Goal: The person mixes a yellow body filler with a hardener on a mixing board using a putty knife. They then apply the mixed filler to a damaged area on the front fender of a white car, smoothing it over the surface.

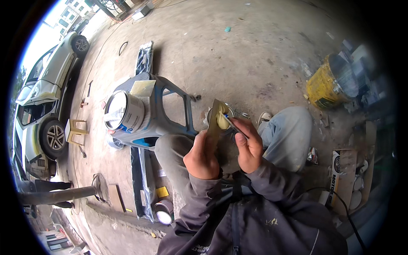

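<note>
- A flat, narrow olive-brown plate (214,117), held upright on its length in the left hand (202,158), its upper end pointing away from the person.
- A soft, pale-yellow lump of paste (222,121), uneven and smeared, clinging to the plate's right side.
- A thin, dark hand tool (236,128), slanting up and leftward from the right hand (249,146); its end, showing some blue, meets the paste.

L hand (203,158) & R hand (248,146) side by side, apart, both gripping, forearms (274,182) angled fwd.
</note>
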`<state>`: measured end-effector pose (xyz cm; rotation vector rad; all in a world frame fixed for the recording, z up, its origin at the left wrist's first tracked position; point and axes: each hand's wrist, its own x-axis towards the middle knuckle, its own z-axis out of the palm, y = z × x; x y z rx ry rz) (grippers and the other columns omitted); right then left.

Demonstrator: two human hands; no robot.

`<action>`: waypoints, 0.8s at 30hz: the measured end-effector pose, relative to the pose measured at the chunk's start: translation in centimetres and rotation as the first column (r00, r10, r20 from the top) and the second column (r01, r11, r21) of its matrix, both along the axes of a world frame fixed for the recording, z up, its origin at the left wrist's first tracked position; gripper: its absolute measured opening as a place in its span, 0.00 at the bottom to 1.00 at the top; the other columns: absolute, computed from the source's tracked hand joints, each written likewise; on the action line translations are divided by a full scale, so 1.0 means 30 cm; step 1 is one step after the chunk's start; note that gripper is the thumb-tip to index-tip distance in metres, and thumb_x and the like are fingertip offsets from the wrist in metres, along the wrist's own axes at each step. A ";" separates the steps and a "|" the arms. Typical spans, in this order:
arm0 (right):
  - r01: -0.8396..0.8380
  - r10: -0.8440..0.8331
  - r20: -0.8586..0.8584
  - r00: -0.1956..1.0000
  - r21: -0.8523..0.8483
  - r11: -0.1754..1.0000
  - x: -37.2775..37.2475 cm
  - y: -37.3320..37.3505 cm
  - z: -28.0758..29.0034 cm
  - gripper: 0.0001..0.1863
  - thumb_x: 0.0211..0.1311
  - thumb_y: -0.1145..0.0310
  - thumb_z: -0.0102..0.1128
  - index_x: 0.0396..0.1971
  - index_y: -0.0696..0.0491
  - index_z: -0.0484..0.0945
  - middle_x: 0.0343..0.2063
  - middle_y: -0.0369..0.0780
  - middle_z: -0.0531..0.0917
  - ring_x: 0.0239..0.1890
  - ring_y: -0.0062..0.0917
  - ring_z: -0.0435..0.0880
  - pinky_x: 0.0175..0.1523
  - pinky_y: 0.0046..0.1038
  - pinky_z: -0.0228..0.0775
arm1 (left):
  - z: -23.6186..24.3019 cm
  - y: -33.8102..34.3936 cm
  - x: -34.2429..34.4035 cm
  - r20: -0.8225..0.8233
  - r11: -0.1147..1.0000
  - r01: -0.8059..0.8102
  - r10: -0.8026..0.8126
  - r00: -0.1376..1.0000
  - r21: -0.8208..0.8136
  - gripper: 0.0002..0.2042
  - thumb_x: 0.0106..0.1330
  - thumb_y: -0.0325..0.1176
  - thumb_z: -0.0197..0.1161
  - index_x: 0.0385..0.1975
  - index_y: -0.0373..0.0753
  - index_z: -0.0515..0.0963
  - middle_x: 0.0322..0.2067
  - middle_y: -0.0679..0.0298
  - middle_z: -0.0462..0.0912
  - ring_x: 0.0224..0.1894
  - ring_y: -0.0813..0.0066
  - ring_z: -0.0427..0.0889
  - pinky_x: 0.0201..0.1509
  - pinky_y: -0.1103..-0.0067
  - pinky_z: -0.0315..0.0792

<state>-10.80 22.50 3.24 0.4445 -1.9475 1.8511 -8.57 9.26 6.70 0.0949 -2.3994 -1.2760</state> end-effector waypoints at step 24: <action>0.019 0.021 0.206 0.978 -0.186 0.982 0.000 0.066 -0.022 0.16 0.71 0.71 0.46 0.55 0.60 0.71 0.47 0.40 0.78 0.49 0.24 0.75 0.56 0.24 0.64 | -0.081 -0.070 -0.004 -0.014 0.947 0.074 -0.073 0.997 0.312 0.07 0.68 0.27 0.56 0.41 0.32 0.76 0.27 0.63 0.80 0.32 0.82 0.76 0.39 0.84 0.70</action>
